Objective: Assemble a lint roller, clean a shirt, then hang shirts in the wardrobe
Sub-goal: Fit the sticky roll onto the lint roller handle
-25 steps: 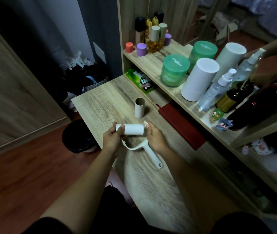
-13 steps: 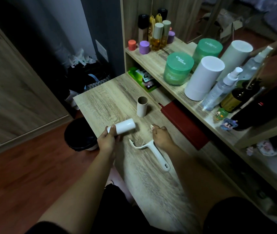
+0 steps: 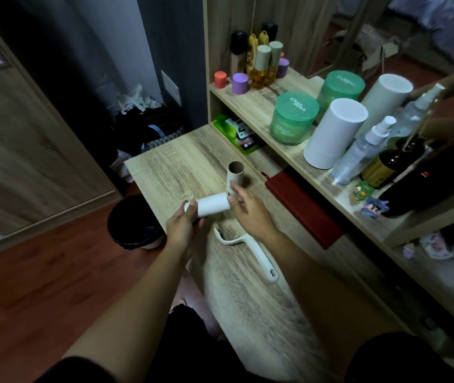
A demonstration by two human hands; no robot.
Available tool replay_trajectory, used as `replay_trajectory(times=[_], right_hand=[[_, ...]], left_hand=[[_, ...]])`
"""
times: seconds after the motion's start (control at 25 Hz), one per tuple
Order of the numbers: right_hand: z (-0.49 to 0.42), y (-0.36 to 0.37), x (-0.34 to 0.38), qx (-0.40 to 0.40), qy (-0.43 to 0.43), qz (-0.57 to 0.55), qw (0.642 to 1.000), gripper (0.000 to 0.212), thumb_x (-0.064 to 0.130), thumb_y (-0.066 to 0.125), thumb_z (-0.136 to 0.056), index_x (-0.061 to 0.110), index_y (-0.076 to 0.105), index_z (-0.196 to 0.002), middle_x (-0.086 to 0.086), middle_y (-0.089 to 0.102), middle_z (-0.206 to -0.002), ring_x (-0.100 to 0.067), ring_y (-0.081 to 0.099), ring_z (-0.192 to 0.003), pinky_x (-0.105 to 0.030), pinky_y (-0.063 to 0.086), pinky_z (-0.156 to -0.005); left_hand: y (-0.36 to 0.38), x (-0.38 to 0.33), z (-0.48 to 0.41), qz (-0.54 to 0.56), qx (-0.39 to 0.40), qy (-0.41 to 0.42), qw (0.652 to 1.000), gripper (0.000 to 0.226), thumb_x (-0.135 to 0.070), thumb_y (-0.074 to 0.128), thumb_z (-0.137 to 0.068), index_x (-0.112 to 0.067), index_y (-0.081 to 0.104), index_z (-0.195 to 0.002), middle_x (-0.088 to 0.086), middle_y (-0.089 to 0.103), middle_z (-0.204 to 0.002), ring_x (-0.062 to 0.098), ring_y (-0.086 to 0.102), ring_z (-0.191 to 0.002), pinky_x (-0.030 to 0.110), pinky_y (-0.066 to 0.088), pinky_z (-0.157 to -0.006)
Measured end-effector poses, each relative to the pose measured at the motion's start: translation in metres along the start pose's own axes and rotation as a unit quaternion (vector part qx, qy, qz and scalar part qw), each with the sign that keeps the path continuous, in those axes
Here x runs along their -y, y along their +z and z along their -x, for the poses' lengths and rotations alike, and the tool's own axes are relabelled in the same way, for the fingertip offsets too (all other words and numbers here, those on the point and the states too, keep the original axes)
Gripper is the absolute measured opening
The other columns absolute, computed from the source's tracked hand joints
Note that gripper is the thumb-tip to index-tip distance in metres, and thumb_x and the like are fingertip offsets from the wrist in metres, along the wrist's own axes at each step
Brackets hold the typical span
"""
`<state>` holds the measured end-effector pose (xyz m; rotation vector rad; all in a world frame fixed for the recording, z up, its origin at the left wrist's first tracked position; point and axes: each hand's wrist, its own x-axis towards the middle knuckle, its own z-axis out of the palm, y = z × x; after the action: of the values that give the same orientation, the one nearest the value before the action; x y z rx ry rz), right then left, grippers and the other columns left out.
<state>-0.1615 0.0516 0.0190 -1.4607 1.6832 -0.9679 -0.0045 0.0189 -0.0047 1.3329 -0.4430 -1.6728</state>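
Centre frame, the left hand (image 3: 181, 228) grips the white roll (image 3: 212, 207), its long axis rising rightward. The right hand (image 3: 248, 214) meets its right end, but I cannot tell if it is gripping. The handle (image 3: 250, 251) lies on the desk (image 3: 165, 172) just below, nearer the right hand.

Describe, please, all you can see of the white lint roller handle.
The lint roller handle is white and plastic-looking: a straight grip with a slot at its near end, a curved arm at the far end. It lies flat on the wooden table, with no roll on it, and nothing holds it.
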Motion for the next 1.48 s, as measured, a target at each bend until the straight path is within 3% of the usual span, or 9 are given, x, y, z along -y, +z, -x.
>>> replay_trajectory(times=[0.16,0.28,0.4,0.56,0.84,0.96,1.24,1.36,1.48], right_hand=[[-0.001,0.006,-0.004,-0.024,0.016,-0.026,0.999,0.038,0.016,0.058,-0.09,0.007,0.056,-0.126,-0.018,0.064,-0.121,-0.021,0.062,-0.11,-0.037,0.048,-0.098],[-0.002,0.007,-0.004,-0.085,0.057,-0.054,0.993,0.03,0.018,0.068,-0.082,0.009,0.067,-0.111,-0.013,0.07,-0.105,-0.018,0.065,-0.093,-0.026,0.053,-0.081],[-0.007,0.01,-0.01,-0.144,0.104,-0.058,0.982,0.02,0.016,0.071,-0.079,0.009,0.071,-0.098,-0.012,0.07,-0.097,-0.023,0.066,-0.086,-0.035,0.054,-0.08],[-0.02,0.022,-0.018,-0.099,0.102,0.085,0.986,0.023,0.007,0.065,-0.082,0.006,0.07,-0.105,-0.016,0.063,-0.11,-0.03,0.063,-0.098,-0.03,0.048,-0.088],[-0.036,0.04,-0.015,-0.08,0.155,0.24,0.955,0.023,0.018,0.058,-0.089,0.013,0.067,-0.11,-0.015,0.06,-0.117,-0.035,0.059,-0.104,-0.038,0.048,-0.084],[-0.038,0.042,-0.018,-0.084,0.156,0.255,0.951,0.027,0.018,0.055,-0.091,0.012,0.062,-0.116,-0.016,0.059,-0.119,-0.035,0.058,-0.106,-0.039,0.047,-0.084],[-0.025,0.034,-0.013,-0.119,0.091,0.224,0.963,0.022,0.019,0.051,-0.093,0.01,0.063,-0.11,-0.015,0.06,-0.113,-0.035,0.06,-0.096,-0.039,0.047,-0.078],[-0.015,0.027,-0.013,-0.146,0.023,0.166,0.975,0.022,0.022,0.052,-0.092,0.007,0.066,-0.101,-0.016,0.063,-0.103,-0.032,0.062,-0.087,-0.033,0.045,-0.072],[-0.003,0.018,-0.01,-0.115,-0.045,0.102,0.987,0.049,0.045,0.036,-0.09,0.006,0.065,-0.101,-0.015,0.064,-0.098,-0.023,0.06,-0.082,-0.018,0.035,-0.067]], left_hand=[[-0.001,-0.005,0.0,-0.018,-0.002,0.017,1.0,0.036,-0.014,0.06,-0.091,-0.003,0.057,-0.124,0.011,0.06,-0.106,0.021,0.061,-0.092,0.03,0.054,-0.081],[-0.005,-0.005,0.0,-0.022,-0.01,0.027,0.999,0.033,-0.013,0.061,-0.09,-0.006,0.058,-0.122,0.01,0.062,-0.104,0.022,0.062,-0.092,0.031,0.055,-0.079],[-0.016,-0.006,-0.005,-0.051,-0.045,0.041,0.997,0.038,-0.017,0.065,-0.088,-0.008,0.059,-0.124,0.011,0.062,-0.111,0.026,0.062,-0.099,0.04,0.053,-0.089],[-0.03,-0.011,-0.008,-0.062,-0.072,0.059,0.994,0.046,-0.023,0.069,-0.084,-0.006,0.058,-0.125,0.016,0.061,-0.122,0.03,0.061,-0.108,0.046,0.047,-0.099],[-0.04,-0.017,-0.011,-0.047,-0.074,0.069,0.994,0.044,-0.014,0.063,-0.088,-0.002,0.053,-0.129,0.012,0.059,-0.112,0.02,0.058,-0.092,0.021,0.054,-0.068],[-0.04,-0.02,-0.008,-0.052,-0.056,0.067,0.995,0.045,-0.012,0.061,-0.09,-0.002,0.049,-0.133,0.002,0.062,-0.107,0.013,0.061,-0.082,0.016,0.055,-0.064],[-0.049,-0.022,-0.009,-0.085,-0.058,0.081,0.991,0.048,-0.017,0.064,-0.088,-0.007,0.049,-0.134,0.01,0.053,-0.134,0.025,0.06,-0.106,0.039,0.047,-0.097],[-0.04,-0.019,-0.005,-0.077,-0.046,0.079,0.993,0.048,-0.015,0.063,-0.089,-0.006,0.049,-0.134,0.005,0.055,-0.126,0.02,0.059,-0.1,0.033,0.053,-0.087],[-0.026,-0.009,-0.003,-0.083,-0.027,0.069,0.994,0.044,-0.019,0.065,-0.088,-0.008,0.055,-0.129,0.01,0.06,-0.122,0.019,0.058,-0.096,0.023,0.054,-0.071]])
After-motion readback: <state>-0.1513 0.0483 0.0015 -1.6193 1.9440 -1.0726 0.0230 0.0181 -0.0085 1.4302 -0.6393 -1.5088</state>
